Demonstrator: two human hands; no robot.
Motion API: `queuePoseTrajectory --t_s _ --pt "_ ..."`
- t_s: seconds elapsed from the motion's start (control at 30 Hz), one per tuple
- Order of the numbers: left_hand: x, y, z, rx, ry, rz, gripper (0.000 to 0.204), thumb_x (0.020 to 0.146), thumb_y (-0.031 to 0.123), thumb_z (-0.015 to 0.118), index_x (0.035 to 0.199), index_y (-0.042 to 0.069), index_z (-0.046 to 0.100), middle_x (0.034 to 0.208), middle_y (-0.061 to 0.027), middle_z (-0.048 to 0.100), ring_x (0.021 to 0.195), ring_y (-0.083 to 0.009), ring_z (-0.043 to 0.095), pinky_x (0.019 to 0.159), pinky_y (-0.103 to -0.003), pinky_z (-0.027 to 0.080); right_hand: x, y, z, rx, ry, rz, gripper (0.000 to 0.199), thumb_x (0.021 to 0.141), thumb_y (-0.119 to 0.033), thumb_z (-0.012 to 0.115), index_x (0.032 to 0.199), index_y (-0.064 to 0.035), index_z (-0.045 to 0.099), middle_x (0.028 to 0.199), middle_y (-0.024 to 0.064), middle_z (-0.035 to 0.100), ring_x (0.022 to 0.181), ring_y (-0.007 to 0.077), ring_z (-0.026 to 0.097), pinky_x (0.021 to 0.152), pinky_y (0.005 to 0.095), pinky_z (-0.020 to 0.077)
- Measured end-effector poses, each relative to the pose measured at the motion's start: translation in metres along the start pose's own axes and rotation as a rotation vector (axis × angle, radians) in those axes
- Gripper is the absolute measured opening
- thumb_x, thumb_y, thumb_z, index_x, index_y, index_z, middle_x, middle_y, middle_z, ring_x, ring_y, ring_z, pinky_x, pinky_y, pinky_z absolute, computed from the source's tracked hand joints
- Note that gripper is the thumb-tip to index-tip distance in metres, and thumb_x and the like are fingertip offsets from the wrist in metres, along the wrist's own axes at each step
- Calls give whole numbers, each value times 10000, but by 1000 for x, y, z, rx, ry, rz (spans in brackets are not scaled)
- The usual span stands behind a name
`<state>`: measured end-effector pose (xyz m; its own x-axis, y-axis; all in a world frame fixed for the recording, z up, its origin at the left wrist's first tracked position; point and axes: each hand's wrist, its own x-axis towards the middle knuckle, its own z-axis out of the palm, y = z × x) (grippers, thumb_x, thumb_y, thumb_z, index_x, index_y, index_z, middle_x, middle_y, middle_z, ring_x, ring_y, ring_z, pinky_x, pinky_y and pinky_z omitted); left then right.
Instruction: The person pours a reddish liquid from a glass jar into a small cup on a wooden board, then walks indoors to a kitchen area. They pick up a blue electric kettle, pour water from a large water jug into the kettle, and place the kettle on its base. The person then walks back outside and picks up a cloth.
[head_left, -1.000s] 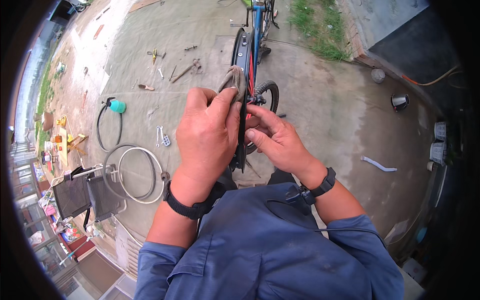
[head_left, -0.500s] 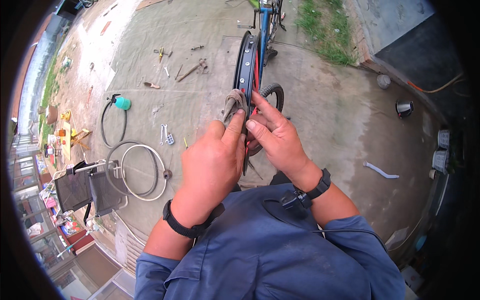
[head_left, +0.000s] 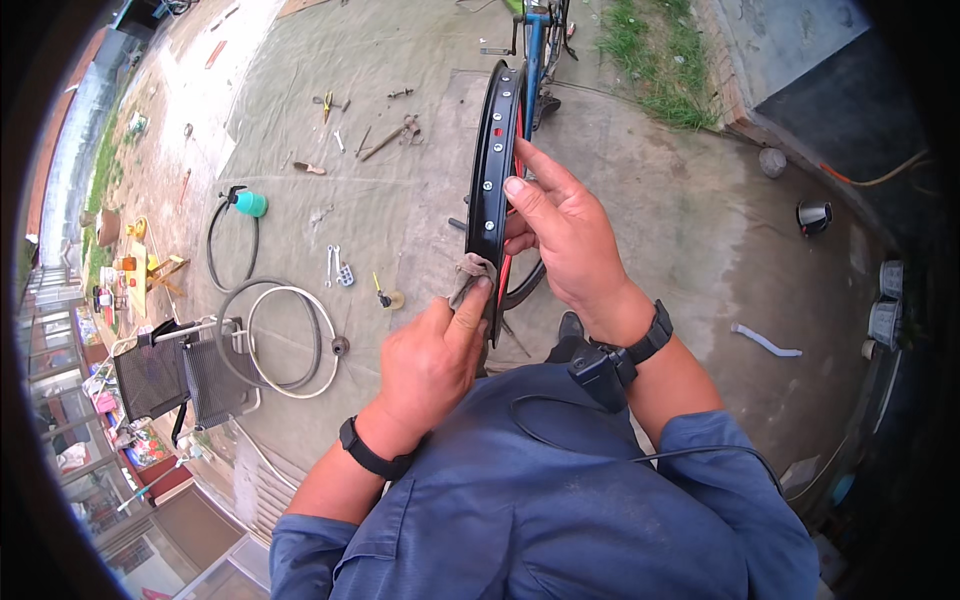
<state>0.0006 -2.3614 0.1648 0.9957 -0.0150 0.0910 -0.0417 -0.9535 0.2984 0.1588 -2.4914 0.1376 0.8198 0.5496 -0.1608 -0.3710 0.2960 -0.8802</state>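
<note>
A black bicycle wheel rim (head_left: pixel 490 150) stands on edge in front of me, with a red strip along its inner side. My right hand (head_left: pixel 565 235) grips the rim near its middle, fingers wrapped around it and thumb on the outer face. My left hand (head_left: pixel 430 360) pinches a small grey-brown rag (head_left: pixel 470 270) and presses it against the lower part of the rim. Both wrists carry black bands.
A bicycle (head_left: pixel 540 40) stands behind the rim. Hand tools (head_left: pixel 380 135) lie scattered on the concrete. A tyre and a silver rim (head_left: pixel 290 340) lie at left, near a hose with a green nozzle (head_left: pixel 245 205) and a black folding chair (head_left: pixel 170 375). Grass (head_left: pixel 650 60) borders the right.
My left hand has slid down the rim with the rag, from up near the top to the lower part. More of the rim's upper half now shows above my hands.
</note>
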Motion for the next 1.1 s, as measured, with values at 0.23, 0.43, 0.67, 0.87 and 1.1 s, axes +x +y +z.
queuePoseTrajectory --t_s 0.23,0.43,0.67,0.87,1.1 --pt "70 11 -18 133 125 -64 445 926 177 652 1361 102 604 846 -125 526 637 -312 602 530 -433 487 0 -2 4 57 24 23 503 1036 -205 574 1500 -53 453 940 6 689 698 72 648 626 236 545" --pt "70 8 -20 200 99 -4 440 909 157 654 1341 82 614 874 -127 524 655 -310 598 538 -430 485 9 -5 2 54 44 -6 510 1025 -166 577 1475 35 443 966 47 699 642 81 633 554 216 512" --pt "2 -3 3 89 48 38 541 840 123 704 1373 111 608 871 -97 492 684 -251 579 548 -383 498 20 -9 1 113 57 20 482 1013 -192 593 1453 -18 500 926 26 686 639 81 637 557 225 516" --pt "87 6 -13 86 168 -37 500 873 136 670 1370 117 610 874 -114 501 713 -285 596 553 -419 502 23 -7 -3 79 34 24 418 1020 -202 571 1411 -53 557 936 20 708 685 88 676 586 229 534" --pt "29 0 5 65 108 -4 568 877 149 683 1431 144 560 818 -112 478 623 -286 557 511 -422 462 52 -24 -7 148 95 56 255 1028 -188 546 1233 -55 620 867 30 697 642 125 678 555 248 538"
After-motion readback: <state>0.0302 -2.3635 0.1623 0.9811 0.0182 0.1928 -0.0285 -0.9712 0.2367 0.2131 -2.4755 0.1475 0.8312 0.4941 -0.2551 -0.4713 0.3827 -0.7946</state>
